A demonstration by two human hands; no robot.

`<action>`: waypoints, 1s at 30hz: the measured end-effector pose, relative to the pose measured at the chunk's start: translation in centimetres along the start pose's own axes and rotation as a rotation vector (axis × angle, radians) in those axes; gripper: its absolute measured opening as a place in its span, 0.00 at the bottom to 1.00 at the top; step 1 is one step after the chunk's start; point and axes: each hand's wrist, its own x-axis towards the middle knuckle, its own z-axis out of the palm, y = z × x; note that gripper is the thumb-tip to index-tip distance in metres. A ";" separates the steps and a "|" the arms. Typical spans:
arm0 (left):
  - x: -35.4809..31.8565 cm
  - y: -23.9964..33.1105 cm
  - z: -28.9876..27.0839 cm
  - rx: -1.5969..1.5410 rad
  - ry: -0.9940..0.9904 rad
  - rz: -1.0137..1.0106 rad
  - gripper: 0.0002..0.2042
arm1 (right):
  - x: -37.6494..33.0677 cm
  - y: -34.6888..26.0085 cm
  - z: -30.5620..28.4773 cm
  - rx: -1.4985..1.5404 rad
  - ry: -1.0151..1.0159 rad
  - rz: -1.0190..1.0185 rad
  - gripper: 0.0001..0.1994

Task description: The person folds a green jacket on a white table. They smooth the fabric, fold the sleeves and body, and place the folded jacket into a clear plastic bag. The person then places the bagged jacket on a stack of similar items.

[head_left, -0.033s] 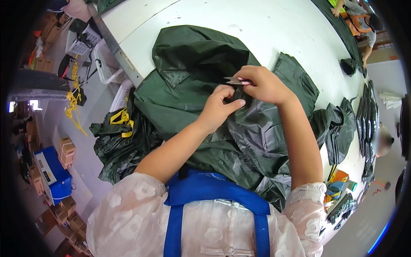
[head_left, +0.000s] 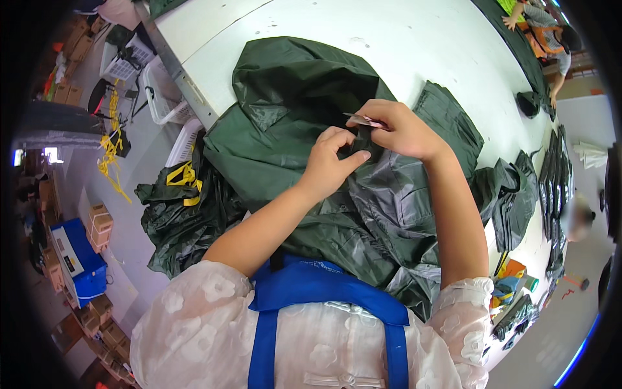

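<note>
A dark green garment of coated fabric (head_left: 278, 139) lies bunched on the white table in front of me, its grey inner side (head_left: 392, 188) turned up at the right. My left hand (head_left: 334, 159) is closed, thumb and fingers pinching a fold of this fabric near its middle. Just above and to the right, my right hand (head_left: 398, 129) is closed around small metal thread snips (head_left: 364, 120). Their blades point left, over the fabric and a little above my left fingers. Part of the snips is hidden inside the right hand.
More folded green fabric (head_left: 447, 123) lies to the right. Dark garments with yellow straps (head_left: 184, 185) hang at the table's left edge, beside white plastic baskets (head_left: 162, 94). Another person (head_left: 547, 39) works at the far right. A blue box (head_left: 81, 262) stands on the floor at left.
The snips have tilted slightly in my right hand, and their blades look closer together. My left hand keeps its place on the fabric.
</note>
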 end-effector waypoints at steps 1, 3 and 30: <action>-0.4 1.1 -0.8 0.262 0.059 0.127 0.09 | 0.0 -0.5 0.4 0.100 -0.033 0.043 0.17; -1.2 1.9 -1.5 0.085 0.019 0.025 0.11 | 0.1 -1.2 1.0 0.299 -0.101 0.137 0.15; -1.0 0.1 -23.0 1.127 0.196 0.615 0.13 | -26.7 7.6 -20.6 0.206 1.479 0.105 0.05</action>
